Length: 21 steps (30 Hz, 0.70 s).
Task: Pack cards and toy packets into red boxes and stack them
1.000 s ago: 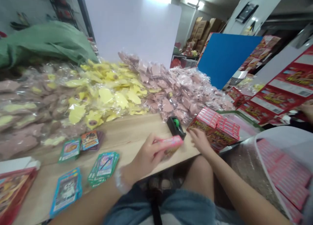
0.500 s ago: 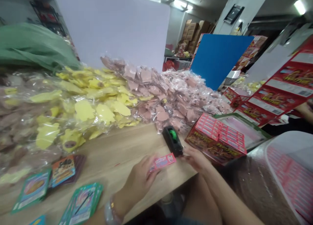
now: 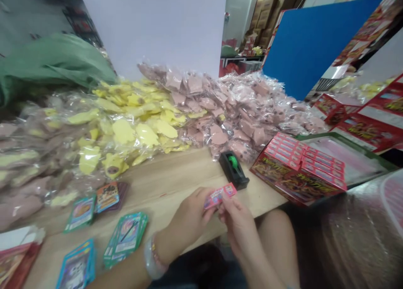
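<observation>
A small pink printed box (image 3: 219,195) is between my two hands, above the front part of the wooden table (image 3: 163,184). My left hand (image 3: 192,211) grips it at its left end, fingers wrapped behind. At the right end, the thumb and fingers of my right hand (image 3: 235,213) pinch it. Just beyond, a black tape dispenser (image 3: 233,170) with a green roll core stands on the table. To the left lie piles of cards: a green-bordered stack (image 3: 126,237), a blue-bordered stack (image 3: 77,266), another green one (image 3: 81,213) and an orange card (image 3: 107,196) on top of a pile.
Bagged yellow pieces (image 3: 138,125) and bagged pink pieces (image 3: 245,113) are heaped along the back. A red display box (image 3: 296,167) filled with small boxes stands at the right, before a green tray (image 3: 346,142). An open red carton (image 3: 19,255) is at the lower left.
My right hand has moved from beside the tape dispenser to the pink box and now pinches its right end. The head view has shifted, bringing the red carton at lower left into sight.
</observation>
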### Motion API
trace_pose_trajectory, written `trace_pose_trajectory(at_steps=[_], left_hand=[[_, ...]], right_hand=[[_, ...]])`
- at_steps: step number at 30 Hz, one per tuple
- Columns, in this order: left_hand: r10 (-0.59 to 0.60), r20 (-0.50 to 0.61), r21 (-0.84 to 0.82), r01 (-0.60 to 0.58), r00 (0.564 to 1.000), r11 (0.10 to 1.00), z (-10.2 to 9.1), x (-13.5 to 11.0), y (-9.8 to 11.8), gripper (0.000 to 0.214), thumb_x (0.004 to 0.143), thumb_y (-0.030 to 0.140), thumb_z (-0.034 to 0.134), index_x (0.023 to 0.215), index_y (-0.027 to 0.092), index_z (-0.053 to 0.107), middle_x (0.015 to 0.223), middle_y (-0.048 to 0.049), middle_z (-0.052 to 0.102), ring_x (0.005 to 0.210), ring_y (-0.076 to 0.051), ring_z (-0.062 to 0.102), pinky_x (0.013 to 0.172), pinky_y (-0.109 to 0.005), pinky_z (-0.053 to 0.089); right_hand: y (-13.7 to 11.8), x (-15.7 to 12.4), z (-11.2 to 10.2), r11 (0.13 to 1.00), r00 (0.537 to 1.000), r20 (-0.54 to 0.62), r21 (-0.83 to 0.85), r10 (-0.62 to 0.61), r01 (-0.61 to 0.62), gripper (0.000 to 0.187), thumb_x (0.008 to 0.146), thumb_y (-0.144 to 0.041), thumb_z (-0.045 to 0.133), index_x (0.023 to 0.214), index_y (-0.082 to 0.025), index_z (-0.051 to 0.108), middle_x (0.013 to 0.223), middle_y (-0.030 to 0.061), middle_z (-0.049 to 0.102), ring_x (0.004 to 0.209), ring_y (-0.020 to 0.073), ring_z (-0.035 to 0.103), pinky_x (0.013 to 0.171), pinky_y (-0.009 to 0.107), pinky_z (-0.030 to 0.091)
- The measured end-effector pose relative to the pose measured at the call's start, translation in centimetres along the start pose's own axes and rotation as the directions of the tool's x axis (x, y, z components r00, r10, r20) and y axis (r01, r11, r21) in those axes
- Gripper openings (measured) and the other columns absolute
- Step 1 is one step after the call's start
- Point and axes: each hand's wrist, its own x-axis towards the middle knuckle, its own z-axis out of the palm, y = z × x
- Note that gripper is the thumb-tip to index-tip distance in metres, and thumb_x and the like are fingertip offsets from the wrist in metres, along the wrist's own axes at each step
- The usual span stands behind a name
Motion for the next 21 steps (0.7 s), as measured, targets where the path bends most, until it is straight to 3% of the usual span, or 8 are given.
trace_pose_trajectory(at_steps=[6, 11, 14, 16, 18, 21], left_hand=[[-0.027, -0.001, 0.047, 0.027, 1.000, 0.999, -0.5, 0.8, 0.3, 0.036, 0.074, 0.020, 0.056, 0.109, 0.023, 0.054, 0.096, -0.0020, 0.062, 0.085, -0.018, 0.056, 0.077, -0.028, 0.043], [-0.015, -0.027, 0.145, 0.019, 1.000, 0.989, -0.4, 1.2, -0.2, 0.021, 0.077, 0.021, 0.051, 0.096, 0.021, 0.059, 0.086, -0.0013, 0.063, 0.076, -0.016, 0.057, 0.067, -0.024, 0.042], [-0.004, -0.037, 0.206, 0.012, 0.999, 0.979, -0.3, 1.1, -0.3, 0.017, 0.080, 0.023, 0.048, 0.093, 0.020, 0.059, 0.081, -0.0017, 0.064, 0.071, -0.016, 0.057, 0.063, -0.023, 0.041], [0.010, -0.038, 0.224, -0.001, 0.999, 0.975, -0.2, 1.0, -0.4, 0.018, 0.080, 0.023, 0.048, 0.095, 0.020, 0.058, 0.082, -0.0016, 0.064, 0.071, -0.016, 0.058, 0.062, -0.024, 0.041], [0.022, -0.033, 0.241, -0.013, 0.999, 0.971, 0.0, 0.8, -0.5, 0.020, 0.079, 0.021, 0.049, 0.098, 0.021, 0.057, 0.083, -0.0013, 0.064, 0.072, -0.016, 0.059, 0.062, -0.024, 0.041], [0.025, -0.030, 0.271, -0.016, 0.999, 0.962, 0.3, 0.7, -0.5, 0.022, 0.079, 0.020, 0.049, 0.100, 0.020, 0.056, 0.085, -0.0026, 0.064, 0.074, -0.017, 0.059, 0.063, -0.025, 0.042]], right_hand=[[-0.9, -0.8, -2.6, 0.994, 0.984, 0.139, 0.009, -0.108, 0.108, 0.022, 0.074, -0.039, 0.060, 0.068, -0.019, 0.055, 0.069, -0.0009, 0.053, 0.071, 0.0143, 0.046, 0.072, 0.027, 0.037], [-1.5, -1.3, -3.4, 0.932, 0.978, 0.072, -0.297, -0.197, 0.210, 0.021, 0.075, -0.036, 0.061, 0.064, -0.019, 0.053, 0.056, -0.0040, 0.046, 0.059, 0.0119, 0.040, 0.061, 0.024, 0.031], [-1.9, -1.5, -3.1, 0.918, 0.971, 0.087, -0.315, -0.224, 0.240, 0.017, 0.074, -0.035, 0.062, 0.078, -0.019, 0.059, 0.055, -0.0043, 0.047, 0.058, 0.0120, 0.041, 0.060, 0.024, 0.031], [-2.0, -1.5, -2.4, 0.941, 0.971, 0.127, -0.251, -0.201, 0.228, 0.036, 0.074, -0.033, 0.062, 0.107, -0.022, 0.054, 0.054, -0.0061, 0.048, 0.055, 0.0114, 0.042, 0.060, 0.024, 0.032], [-1.8, -1.3, -1.5, 0.964, 0.972, 0.143, -0.166, -0.184, 0.207, 0.063, 0.075, -0.030, 0.061, 0.131, -0.024, 0.033, 0.053, -0.0081, 0.048, 0.053, 0.0105, 0.042, 0.061, 0.024, 0.034], [-0.9, -0.3, -0.2, 0.975, 0.980, 0.035, -0.093, -0.198, 0.201, 0.083, 0.072, -0.030, 0.065, 0.138, -0.019, 0.015, 0.048, -0.0107, 0.044, 0.046, 0.0086, 0.038, 0.053, 0.021, 0.033]])
